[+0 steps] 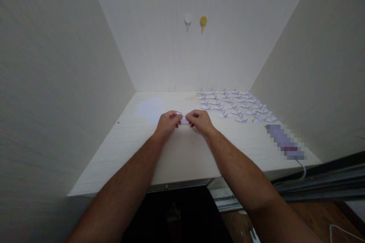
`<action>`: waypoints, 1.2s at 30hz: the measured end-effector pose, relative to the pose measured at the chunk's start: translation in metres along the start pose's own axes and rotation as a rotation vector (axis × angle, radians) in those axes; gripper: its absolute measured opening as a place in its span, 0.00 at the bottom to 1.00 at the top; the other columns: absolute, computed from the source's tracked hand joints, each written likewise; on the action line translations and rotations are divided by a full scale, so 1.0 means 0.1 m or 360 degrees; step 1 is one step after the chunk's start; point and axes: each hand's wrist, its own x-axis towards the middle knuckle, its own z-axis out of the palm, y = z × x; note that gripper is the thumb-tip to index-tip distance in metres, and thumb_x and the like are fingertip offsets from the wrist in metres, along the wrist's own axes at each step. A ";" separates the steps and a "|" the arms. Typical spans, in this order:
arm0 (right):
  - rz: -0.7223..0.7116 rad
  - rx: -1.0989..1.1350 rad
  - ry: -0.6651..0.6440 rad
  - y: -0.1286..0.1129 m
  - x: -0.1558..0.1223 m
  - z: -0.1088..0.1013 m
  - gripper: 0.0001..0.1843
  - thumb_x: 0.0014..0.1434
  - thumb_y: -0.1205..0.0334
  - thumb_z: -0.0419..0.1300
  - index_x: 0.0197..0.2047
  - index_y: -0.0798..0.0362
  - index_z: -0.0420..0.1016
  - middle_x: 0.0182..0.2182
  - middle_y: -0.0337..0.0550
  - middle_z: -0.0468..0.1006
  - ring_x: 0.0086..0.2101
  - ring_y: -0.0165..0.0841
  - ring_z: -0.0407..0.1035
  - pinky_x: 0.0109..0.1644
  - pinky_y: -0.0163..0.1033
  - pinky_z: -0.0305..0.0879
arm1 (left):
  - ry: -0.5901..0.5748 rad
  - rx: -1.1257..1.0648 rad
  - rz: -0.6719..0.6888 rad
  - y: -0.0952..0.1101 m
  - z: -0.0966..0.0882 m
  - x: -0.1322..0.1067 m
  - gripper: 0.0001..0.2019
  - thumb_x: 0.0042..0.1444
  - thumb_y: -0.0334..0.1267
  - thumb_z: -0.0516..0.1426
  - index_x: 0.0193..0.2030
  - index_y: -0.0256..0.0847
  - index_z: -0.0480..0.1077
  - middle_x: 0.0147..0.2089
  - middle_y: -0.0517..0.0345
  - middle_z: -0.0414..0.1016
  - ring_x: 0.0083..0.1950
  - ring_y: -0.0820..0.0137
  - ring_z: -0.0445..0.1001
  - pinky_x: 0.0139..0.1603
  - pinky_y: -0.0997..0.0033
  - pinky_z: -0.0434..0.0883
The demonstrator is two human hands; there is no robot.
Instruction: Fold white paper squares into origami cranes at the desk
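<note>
A small piece of white paper (184, 119) is held between my two hands, just above the middle of the white desk (182, 152). My left hand (169, 122) pinches its left side between thumb and fingers. On the right side, my right hand (201, 120) grips it the same way. Fingers cover much of the paper, so its folds are hard to make out. Right of my hands, several rows of folded white paper cranes (232, 106) stand on the desk. A patch of loose white paper sheets (151, 109) lies to the left.
A blurred-out device (285, 142) with a white cable (303, 171) rests near the desk's right edge. Panels enclose the desk at left, right and back. A white hook (188, 19) and a yellow hook (203, 21) are on the back panel. A small orange speck (118, 122) is at left.
</note>
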 end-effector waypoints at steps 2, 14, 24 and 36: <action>-0.0021 -0.0006 -0.0020 0.01 -0.01 0.01 0.11 0.49 0.57 0.62 0.28 0.57 0.75 0.20 0.37 0.72 0.18 0.25 0.65 0.22 0.31 0.63 | 0.0030 -0.0006 0.0003 -0.01 0.00 0.00 0.11 0.46 0.43 0.63 0.30 0.36 0.73 0.19 0.61 0.69 0.20 0.76 0.65 0.23 0.75 0.62; -0.0296 -0.0285 0.0067 0.01 -0.03 0.07 0.08 0.50 0.60 0.59 0.26 0.55 0.74 0.21 0.35 0.72 0.23 0.25 0.63 0.27 0.31 0.59 | 0.0152 -0.0115 0.0041 -0.02 0.04 0.00 0.07 0.43 0.38 0.62 0.26 0.36 0.73 0.17 0.64 0.64 0.18 0.78 0.59 0.20 0.76 0.55; -0.0352 -0.0342 0.0084 0.00 -0.04 0.06 0.07 0.49 0.62 0.59 0.24 0.56 0.73 0.21 0.36 0.72 0.24 0.26 0.62 0.29 0.31 0.57 | 0.0176 -0.0261 -0.0036 0.02 0.04 -0.01 0.07 0.40 0.37 0.63 0.24 0.37 0.71 0.17 0.63 0.65 0.19 0.77 0.60 0.20 0.76 0.56; -0.0171 -0.0293 -0.0086 0.00 -0.03 0.02 0.09 0.48 0.59 0.60 0.23 0.56 0.71 0.18 0.35 0.69 0.21 0.24 0.59 0.24 0.30 0.54 | -0.0032 -0.0088 -0.0078 0.02 0.02 -0.03 0.10 0.40 0.40 0.65 0.22 0.38 0.69 0.15 0.64 0.62 0.17 0.78 0.57 0.19 0.75 0.52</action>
